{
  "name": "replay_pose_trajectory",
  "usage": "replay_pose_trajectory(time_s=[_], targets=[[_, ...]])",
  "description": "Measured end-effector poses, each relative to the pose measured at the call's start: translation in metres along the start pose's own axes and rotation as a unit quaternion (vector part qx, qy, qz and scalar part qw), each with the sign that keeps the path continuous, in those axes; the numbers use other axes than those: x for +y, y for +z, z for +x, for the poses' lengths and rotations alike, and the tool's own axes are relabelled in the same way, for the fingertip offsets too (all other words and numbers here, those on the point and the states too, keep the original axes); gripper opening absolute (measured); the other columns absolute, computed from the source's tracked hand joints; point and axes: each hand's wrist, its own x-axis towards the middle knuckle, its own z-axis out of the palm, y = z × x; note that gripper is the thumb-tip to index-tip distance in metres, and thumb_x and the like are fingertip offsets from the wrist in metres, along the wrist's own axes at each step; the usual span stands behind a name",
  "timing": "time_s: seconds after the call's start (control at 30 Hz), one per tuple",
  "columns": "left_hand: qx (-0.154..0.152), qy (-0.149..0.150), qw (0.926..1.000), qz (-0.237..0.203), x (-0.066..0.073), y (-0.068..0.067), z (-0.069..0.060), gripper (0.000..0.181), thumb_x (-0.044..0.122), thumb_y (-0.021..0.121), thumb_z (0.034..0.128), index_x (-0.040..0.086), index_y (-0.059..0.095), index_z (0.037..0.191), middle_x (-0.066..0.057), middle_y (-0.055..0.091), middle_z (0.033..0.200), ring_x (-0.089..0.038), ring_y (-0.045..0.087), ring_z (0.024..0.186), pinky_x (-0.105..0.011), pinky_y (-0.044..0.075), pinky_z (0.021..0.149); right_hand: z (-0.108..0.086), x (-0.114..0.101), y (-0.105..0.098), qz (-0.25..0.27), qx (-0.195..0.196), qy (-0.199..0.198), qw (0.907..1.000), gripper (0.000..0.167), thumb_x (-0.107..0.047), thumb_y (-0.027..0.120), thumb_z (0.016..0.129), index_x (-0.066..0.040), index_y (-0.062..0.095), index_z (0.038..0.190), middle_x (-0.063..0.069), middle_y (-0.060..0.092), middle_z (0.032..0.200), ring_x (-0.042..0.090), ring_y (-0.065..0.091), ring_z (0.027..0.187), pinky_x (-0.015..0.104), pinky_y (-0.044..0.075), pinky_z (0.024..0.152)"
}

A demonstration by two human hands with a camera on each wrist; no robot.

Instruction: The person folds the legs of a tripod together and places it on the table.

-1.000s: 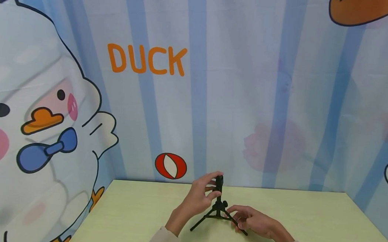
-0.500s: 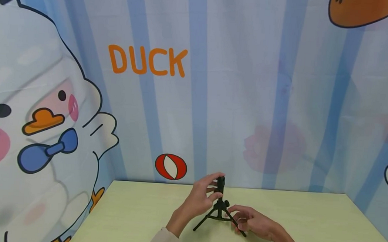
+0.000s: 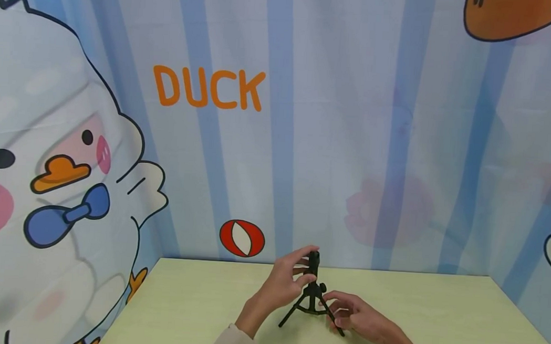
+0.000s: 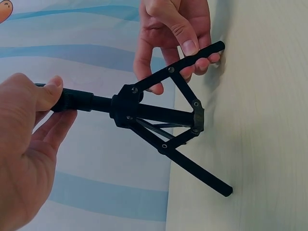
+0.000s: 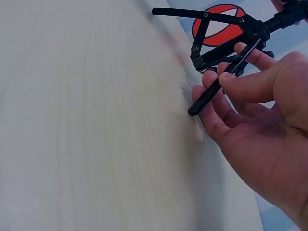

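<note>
A small black tripod (image 3: 312,295) stands upright with its legs spread, joined by braces to a central post. My left hand (image 3: 282,283) grips the upper post, thumb on the near side and fingers round the top, as the left wrist view shows with the post (image 4: 79,99). The right hand (image 3: 366,318) pinches one tripod leg (image 5: 207,98) between thumb and fingers, near the leg's lower half. A second leg (image 4: 202,175) is free of both hands. A small knob (image 3: 322,288) sticks out at the collar. The third leg is mostly hidden behind the post.
The tripod is over a pale yellow table (image 3: 191,303). Behind the table's far edge hangs a blue striped curtain (image 3: 335,118) printed with a duck, lettering and a red ball (image 3: 242,238).
The tripod's legs have drawn inward, so their spread is narrower. Its post has shifted slightly right with my left hand. My right hand keeps its pinch on the leg.
</note>
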Motion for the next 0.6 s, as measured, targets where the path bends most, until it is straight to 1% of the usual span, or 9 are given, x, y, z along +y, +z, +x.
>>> replay_pose_trajectory(time_s=[0.17,0.3,0.4,0.5,0.6], targets=[[-0.002,-0.001,1.0,-0.002,0.0,-0.001,0.001,0.065,-0.007,0.07,0.0948,0.016,0.051,0.153,-0.008,0.059,0.144,-0.022,0.064,0.121,-0.025,0.053,0.1,0.001,0.001,0.004,-0.034,0.018,-0.026,0.9989,0.049,0.008,0.054,0.099,0.006,0.046,0.147,0.027,0.065,0.11,0.029,0.063,0.094,0.033,0.052,0.079],[-0.003,-0.005,1.0,0.0,0.001,-0.001,0.002,0.066,-0.006,0.07,0.0948,0.016,0.05,0.153,-0.009,0.059,0.144,-0.022,0.064,0.122,-0.025,0.053,0.1,0.003,0.002,0.006,-0.049,0.029,-0.049,0.9972,0.049,0.009,0.054,0.098,0.01,0.044,0.146,0.031,0.064,0.11,0.032,0.063,0.099,0.031,0.053,0.082],[-0.003,-0.007,1.0,-0.001,0.001,-0.002,0.002,0.066,-0.006,0.07,0.095,0.016,0.05,0.154,-0.009,0.06,0.143,-0.022,0.064,0.122,-0.026,0.053,0.1,0.005,0.003,0.008,-0.055,0.043,-0.062,0.9957,0.05,0.009,0.056,0.097,0.013,0.044,0.145,0.03,0.062,0.113,0.033,0.063,0.102,0.03,0.053,0.084],[-0.003,-0.007,1.0,-0.003,0.001,-0.002,0.003,0.065,-0.006,0.07,0.0951,0.016,0.05,0.153,-0.011,0.061,0.141,-0.023,0.064,0.121,-0.026,0.054,0.099,0.007,0.004,0.01,-0.054,0.059,-0.067,0.9946,0.049,0.01,0.058,0.095,0.012,0.047,0.143,0.027,0.061,0.118,0.032,0.062,0.104,0.03,0.054,0.085],[-0.002,-0.008,0.9999,-0.006,0.001,-0.002,0.003,0.065,-0.006,0.07,0.0951,0.016,0.051,0.153,-0.012,0.061,0.14,-0.023,0.064,0.121,-0.027,0.054,0.099,0.009,0.005,0.012,-0.052,0.071,-0.072,0.9935,0.048,0.011,0.058,0.094,0.01,0.05,0.141,0.026,0.059,0.124,0.032,0.062,0.105,0.029,0.054,0.085]])
